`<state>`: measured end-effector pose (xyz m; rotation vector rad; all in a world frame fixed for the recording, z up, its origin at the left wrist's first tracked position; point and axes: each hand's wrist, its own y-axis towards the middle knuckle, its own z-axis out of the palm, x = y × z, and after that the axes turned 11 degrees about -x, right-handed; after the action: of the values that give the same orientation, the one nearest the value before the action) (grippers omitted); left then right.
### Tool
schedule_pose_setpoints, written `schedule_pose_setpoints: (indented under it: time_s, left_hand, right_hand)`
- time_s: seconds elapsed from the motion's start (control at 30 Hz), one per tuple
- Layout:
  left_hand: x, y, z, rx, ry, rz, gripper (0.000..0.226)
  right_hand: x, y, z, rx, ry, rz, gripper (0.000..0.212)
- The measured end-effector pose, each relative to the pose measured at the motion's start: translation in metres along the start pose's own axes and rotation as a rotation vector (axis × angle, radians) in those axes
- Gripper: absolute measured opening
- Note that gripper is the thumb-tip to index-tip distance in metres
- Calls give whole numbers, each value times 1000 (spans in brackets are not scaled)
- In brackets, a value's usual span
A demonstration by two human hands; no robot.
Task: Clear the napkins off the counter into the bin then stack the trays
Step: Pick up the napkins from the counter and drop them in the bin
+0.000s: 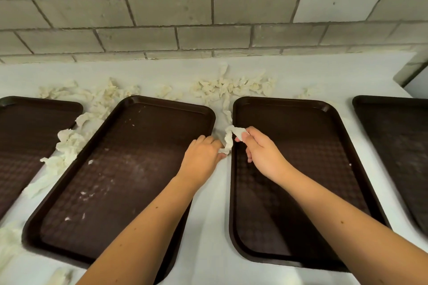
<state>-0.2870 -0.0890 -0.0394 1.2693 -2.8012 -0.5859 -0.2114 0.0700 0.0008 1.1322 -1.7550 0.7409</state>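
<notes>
Several dark brown trays lie side by side on the white counter point(208, 227): one at far left point(25, 136), a middle-left tray point(120, 180), a middle-right tray point(301, 169) and one at far right point(398, 141). Crumpled white napkins are strewn behind the trays point(231, 87) and between the two left trays point(69, 146). In the gap between the middle trays, a twisted napkin point(228, 140) is held at both ends. My right hand point(261, 150) pinches its upper end and my left hand point(203, 155) grips its lower end.
A grey brick wall point(208, 7) runs along the back of the counter. More napkin scraps lie at the near left edge point(9, 240) and bottom point(61, 276). Small paper crumbs dot the middle-left tray. No bin is in view.
</notes>
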Motion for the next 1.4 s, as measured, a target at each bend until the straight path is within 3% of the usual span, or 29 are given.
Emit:
schedule_pose_setpoints:
  time_s: [0.13,0.3,0.4,0.47,0.77,0.9,1.07,1.23,1.4]
  left_hand:
    - [3,-6,-6,-126,-207,-50,30]
    - [-2,-10,-32,-163,-647,-410,40]
    - [-8,-9,-45,-160,-922,-610,43]
    - [-13,-10,-51,-164,-1034,-635,39]
    - [-40,-25,-61,-128,-1137,-658,25]
    - [-63,-40,-66,-110,-1088,-643,38]
    - [-104,-59,-70,-71,-1171,-782,40]
    - [-159,-91,-75,-35,-1166,-699,36]
    - [-224,-128,-79,-114,-1013,-777,59]
  right_hand:
    - [9,-1,0,-79,160,76,38]
    - [20,-3,2,-33,451,174,33]
    - [25,-9,2,-22,481,200,24]
    - [28,-13,1,-30,460,189,21]
    - [31,-41,-11,-117,363,166,20]
    - [29,-62,-23,-175,352,229,52]
    - [22,-101,-52,-236,378,212,61]
    - [3,-156,-96,-197,345,118,58]
    - [-25,-212,-135,-281,224,157,68]
